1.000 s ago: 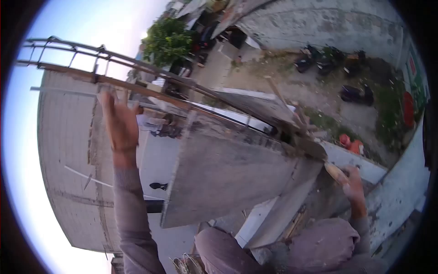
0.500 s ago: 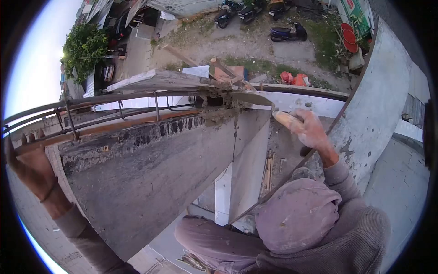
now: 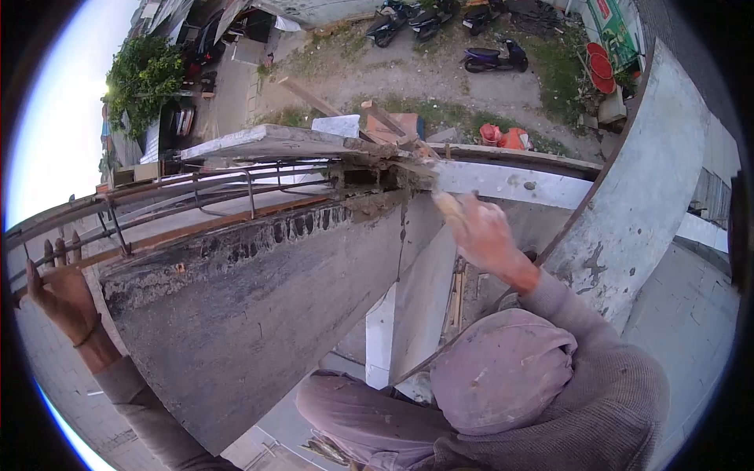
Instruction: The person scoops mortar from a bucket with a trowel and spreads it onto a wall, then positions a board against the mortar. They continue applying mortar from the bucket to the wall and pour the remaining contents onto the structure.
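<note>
My right hand (image 3: 488, 235) is wrapped round the wooden handle (image 3: 449, 210) of a trowel. The trowel's blade (image 3: 415, 168) is smeared by motion and lies against wet mortar (image 3: 377, 206) around a dark gap at the wall top. My left hand (image 3: 64, 292) grips the end of a reddish-brown strip (image 3: 157, 242) along the wall's upper edge. Its fingertips show above the strip, with the thumb on the near side. Steel reinforcing bars (image 3: 251, 192) run just above the strip, into the mortar. Below is the grey concrete wall (image 3: 251, 330).
A pale slab (image 3: 259, 140) lies beyond the bars. A curved whitish concrete edge (image 3: 644, 180) rises at right. My bent knee (image 3: 369, 412) and a cloth-covered head (image 3: 503, 373) fill the lower part. Far below are motorbikes (image 3: 495, 58) and orange-red bags (image 3: 504, 136).
My right hand has moved left with the trowel, bringing its handle closer to the mortar. My left hand stays at the strip, with its fingers showing more clearly.
</note>
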A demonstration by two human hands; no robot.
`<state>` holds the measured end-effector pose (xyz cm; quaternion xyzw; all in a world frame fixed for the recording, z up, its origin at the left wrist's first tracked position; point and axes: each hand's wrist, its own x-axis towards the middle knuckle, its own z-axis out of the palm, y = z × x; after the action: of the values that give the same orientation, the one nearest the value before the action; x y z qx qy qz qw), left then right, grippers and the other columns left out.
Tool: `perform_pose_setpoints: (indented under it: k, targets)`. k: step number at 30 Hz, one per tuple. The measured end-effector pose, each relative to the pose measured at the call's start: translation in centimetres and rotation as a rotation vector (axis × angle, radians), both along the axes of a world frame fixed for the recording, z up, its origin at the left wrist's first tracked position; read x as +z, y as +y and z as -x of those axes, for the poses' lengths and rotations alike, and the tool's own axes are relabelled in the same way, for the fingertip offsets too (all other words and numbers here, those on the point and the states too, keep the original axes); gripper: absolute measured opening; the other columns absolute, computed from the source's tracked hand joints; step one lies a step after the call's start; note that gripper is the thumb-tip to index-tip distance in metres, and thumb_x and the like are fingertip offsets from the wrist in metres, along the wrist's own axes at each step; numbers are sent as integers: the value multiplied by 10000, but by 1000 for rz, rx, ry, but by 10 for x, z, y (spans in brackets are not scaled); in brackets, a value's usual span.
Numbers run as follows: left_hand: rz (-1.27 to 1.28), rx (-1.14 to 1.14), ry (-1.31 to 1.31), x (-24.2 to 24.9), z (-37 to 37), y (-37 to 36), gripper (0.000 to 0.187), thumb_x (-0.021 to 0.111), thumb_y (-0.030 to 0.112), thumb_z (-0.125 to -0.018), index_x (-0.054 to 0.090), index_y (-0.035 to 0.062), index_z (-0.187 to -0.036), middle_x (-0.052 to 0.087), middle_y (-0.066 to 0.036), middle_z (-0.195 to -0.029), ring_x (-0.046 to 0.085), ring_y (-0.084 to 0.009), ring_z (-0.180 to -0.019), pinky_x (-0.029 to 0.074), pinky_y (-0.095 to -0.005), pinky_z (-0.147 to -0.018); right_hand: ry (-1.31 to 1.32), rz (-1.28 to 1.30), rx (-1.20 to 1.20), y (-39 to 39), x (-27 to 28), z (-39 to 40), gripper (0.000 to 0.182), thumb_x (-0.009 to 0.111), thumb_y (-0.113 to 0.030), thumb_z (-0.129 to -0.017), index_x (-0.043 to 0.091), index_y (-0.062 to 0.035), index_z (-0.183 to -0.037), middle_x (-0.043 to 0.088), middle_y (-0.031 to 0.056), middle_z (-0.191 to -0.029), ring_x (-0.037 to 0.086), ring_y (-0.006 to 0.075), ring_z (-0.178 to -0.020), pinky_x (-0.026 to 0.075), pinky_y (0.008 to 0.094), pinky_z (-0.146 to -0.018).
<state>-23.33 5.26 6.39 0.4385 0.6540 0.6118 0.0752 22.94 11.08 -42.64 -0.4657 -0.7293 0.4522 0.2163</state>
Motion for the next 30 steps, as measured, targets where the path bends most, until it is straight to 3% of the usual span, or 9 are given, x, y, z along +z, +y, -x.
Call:
perform_pose_setpoints:
  k: [2,6,11,14,17,20,23,26,30]
  targets:
    - [-14,-134,-93,13,28,-5,532,672,307,-936,459,4,-1317,453,-226,-1337,467,-368,-1310,275,-663,-1218,15,-125,42,12,-27,32,269,623,-248,-935,576,-10,-1050,673,236,-830,663,446,-832,493,554,-790]
    - [72,-120,25,12,5,4,644,625,328,-956,388,-30,-1436,422,-269,-1384,388,-418,-1400,219,-677,-1229,-124,-78,108,37,5,23,272,612,-250,-933,579,-2,-1041,687,221,-865,668,442,-833,498,556,-809]
    - [0,-117,81,6,-8,10,690,642,374,-937,370,37,-1474,357,-294,-1445,336,-461,-1418,206,-693,-1223,-135,-36,182,43,-26,65,242,614,-191,-902,577,2,-1043,683,221,-989,653,413,-963,501,525,-866]
    - [34,-145,98,8,-2,11,731,671,383,-917,348,66,-1491,373,-274,-1434,328,-458,-1425,210,-696,-1220,-114,-66,183,47,-38,71,230,601,-171,-893,586,4,-1042,679,228,-998,648,405,-994,509,516,-871]
    - [124,-93,69,16,29,8,843,762,583,-831,478,139,-1489,439,-129,-1507,359,-363,-1440,231,-616,-1247,-126,-49,195,50,27,45,227,588,-177,-898,605,2,-1036,680,230,-993,651,410,-1017,512,509,-892]
    - [104,-129,28,16,34,1,857,734,614,-843,485,84,-1469,467,-126,-1461,427,-332,-1375,295,-595,-1220,-151,-56,124,46,-67,78,269,629,-265,-927,646,-63,-1104,686,226,-959,648,442,-970,507,536,-851]
    - [168,-212,-1,27,64,-9,859,700,634,-861,479,75,-1474,451,-130,-1488,422,-341,-1376,310,-572,-1218,-112,-26,47,48,-1,49,295,633,-259,-906,640,-27,-1088,688,237,-942,645,460,-976,507,542,-864]
    - [106,-40,-147,15,61,10,858,671,620,-893,434,72,-1509,423,-138,-1522,397,-352,-1400,311,-556,-1223,-158,40,167,54,-36,68,276,602,-256,-916,614,-8,-1038,685,241,-997,666,407,-1012,521,529,-881]
    - [51,21,56,2,-16,3,847,643,619,-918,403,93,-1537,395,-135,-1555,358,-333,-1441,317,-563,-1224,-232,0,137,51,18,54,286,599,-279,-924,614,-23,-1051,689,226,-1000,671,412,-987,526,546,-858]
